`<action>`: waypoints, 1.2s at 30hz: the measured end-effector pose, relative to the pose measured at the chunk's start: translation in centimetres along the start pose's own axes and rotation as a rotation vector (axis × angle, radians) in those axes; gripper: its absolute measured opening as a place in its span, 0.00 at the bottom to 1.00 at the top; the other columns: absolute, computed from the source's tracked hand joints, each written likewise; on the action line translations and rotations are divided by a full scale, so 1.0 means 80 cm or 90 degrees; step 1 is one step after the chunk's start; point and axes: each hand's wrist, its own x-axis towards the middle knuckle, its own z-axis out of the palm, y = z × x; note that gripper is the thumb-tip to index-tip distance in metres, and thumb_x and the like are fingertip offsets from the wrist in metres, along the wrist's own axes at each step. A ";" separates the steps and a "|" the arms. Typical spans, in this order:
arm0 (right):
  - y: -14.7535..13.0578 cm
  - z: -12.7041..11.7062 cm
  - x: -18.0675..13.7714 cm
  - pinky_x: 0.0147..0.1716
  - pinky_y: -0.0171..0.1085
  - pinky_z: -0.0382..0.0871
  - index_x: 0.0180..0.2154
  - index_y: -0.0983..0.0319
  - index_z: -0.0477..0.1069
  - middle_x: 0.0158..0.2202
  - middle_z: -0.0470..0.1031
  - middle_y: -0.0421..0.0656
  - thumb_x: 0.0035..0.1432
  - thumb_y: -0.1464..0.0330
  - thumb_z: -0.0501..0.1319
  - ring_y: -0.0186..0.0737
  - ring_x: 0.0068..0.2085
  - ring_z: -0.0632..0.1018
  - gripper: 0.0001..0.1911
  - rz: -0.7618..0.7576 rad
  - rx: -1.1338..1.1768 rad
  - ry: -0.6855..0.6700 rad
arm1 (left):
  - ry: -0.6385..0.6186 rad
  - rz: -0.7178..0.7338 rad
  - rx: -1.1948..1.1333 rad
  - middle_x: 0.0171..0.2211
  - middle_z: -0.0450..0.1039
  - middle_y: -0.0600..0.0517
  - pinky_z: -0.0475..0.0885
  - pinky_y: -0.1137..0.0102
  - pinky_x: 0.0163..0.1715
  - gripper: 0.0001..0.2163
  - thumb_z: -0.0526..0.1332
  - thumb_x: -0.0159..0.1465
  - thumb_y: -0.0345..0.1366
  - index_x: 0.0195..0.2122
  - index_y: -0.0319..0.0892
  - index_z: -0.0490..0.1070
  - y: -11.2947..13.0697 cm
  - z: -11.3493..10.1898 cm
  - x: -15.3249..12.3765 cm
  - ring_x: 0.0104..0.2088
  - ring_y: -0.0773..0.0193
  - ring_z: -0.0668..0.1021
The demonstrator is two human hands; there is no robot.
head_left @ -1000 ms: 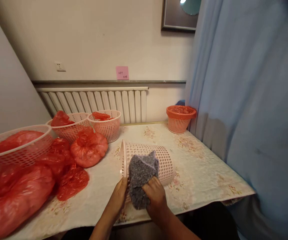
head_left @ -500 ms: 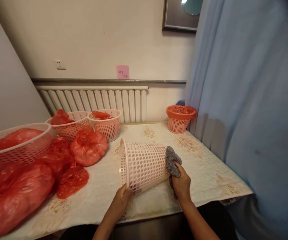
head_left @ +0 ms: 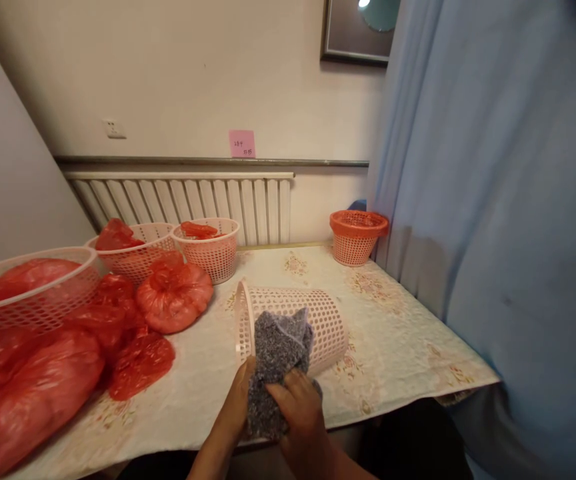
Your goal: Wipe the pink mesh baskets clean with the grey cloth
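Left hand (head_left: 237, 401) closed on the lower rim of the pink basket (head_left: 325, 320), laid on its side near the front edge of the bench (head_left: 408, 347), grey cloth (head_left: 275, 353) draped over its wall, gripped by the right hand (head_left: 297, 408), orange basket (head_left: 358, 237) set well apart beside the curtain (head_left: 493, 200).

Basket (head_left: 313, 320) lies on its side mid-table (head_left: 408, 347), mouth facing left. Cloth (head_left: 278, 353) is draped over its near side, right hand (head_left: 298, 410) on the cloth, left hand (head_left: 235, 407) holding the near rim. Bags (head_left: 173, 293) are piled left, two baskets (head_left: 211, 253) behind them. Far basket (head_left: 358, 239) sits back right, beside the curtain (head_left: 493, 200). Radiator (head_left: 183, 200) stands behind the table.
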 end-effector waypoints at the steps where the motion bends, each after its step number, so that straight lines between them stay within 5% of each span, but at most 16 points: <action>1: -0.007 0.002 0.002 0.37 0.43 0.69 0.43 0.60 0.70 0.37 0.72 0.47 0.54 0.70 0.53 0.44 0.39 0.74 0.15 0.004 0.014 -0.011 | 0.000 0.000 -0.004 0.30 0.80 0.48 0.72 0.61 0.42 0.30 0.50 0.57 0.62 0.32 0.38 0.75 0.001 -0.002 0.000 0.34 0.53 0.77; 6: 0.020 -0.005 0.002 0.36 0.42 0.68 0.37 0.60 0.70 0.33 0.71 0.45 0.56 0.72 0.52 0.42 0.37 0.73 0.09 0.034 0.011 -0.012 | -0.028 0.013 0.017 0.33 0.80 0.46 0.70 0.60 0.46 0.29 0.50 0.59 0.59 0.38 0.37 0.76 0.000 -0.007 -0.002 0.40 0.51 0.78; 14: 0.135 -0.043 -0.024 0.48 0.45 0.68 0.49 0.62 0.67 0.47 0.73 0.48 0.53 0.76 0.52 0.44 0.48 0.73 0.21 0.197 -0.157 0.113 | -0.071 0.064 0.051 0.46 0.77 0.44 0.62 0.59 0.57 0.28 0.49 0.63 0.55 0.50 0.37 0.71 -0.007 -0.010 -0.003 0.52 0.50 0.73; 20: 0.161 -0.059 -0.030 0.47 0.43 0.69 0.47 0.64 0.69 0.46 0.74 0.48 0.51 0.74 0.51 0.44 0.47 0.74 0.21 0.325 -0.176 0.146 | -0.076 0.054 0.102 0.46 0.77 0.45 0.61 0.57 0.57 0.27 0.52 0.61 0.54 0.49 0.38 0.72 -0.028 -0.022 -0.013 0.51 0.48 0.73; 24: 0.149 -0.048 -0.028 0.47 0.44 0.69 0.48 0.63 0.69 0.46 0.74 0.48 0.50 0.75 0.52 0.45 0.48 0.74 0.22 0.316 -0.165 0.159 | -0.079 0.054 0.113 0.48 0.76 0.43 0.62 0.57 0.56 0.29 0.51 0.61 0.57 0.48 0.36 0.73 -0.035 -0.024 -0.012 0.50 0.48 0.74; 30: 0.083 -0.012 -0.019 0.47 0.46 0.67 0.49 0.60 0.67 0.44 0.73 0.47 0.50 0.78 0.50 0.45 0.48 0.72 0.24 0.150 -0.108 0.092 | -0.048 0.058 0.054 0.44 0.78 0.43 0.65 0.59 0.54 0.30 0.50 0.60 0.58 0.47 0.36 0.72 -0.022 -0.011 -0.002 0.50 0.48 0.74; 36: 0.002 0.012 -0.007 0.37 0.42 0.67 0.38 0.59 0.71 0.34 0.71 0.45 0.56 0.70 0.54 0.42 0.39 0.72 0.09 0.022 0.028 -0.019 | -0.016 -0.001 -0.042 0.41 0.79 0.45 0.71 0.60 0.46 0.28 0.49 0.62 0.56 0.46 0.35 0.72 -0.001 -0.007 -0.001 0.43 0.51 0.77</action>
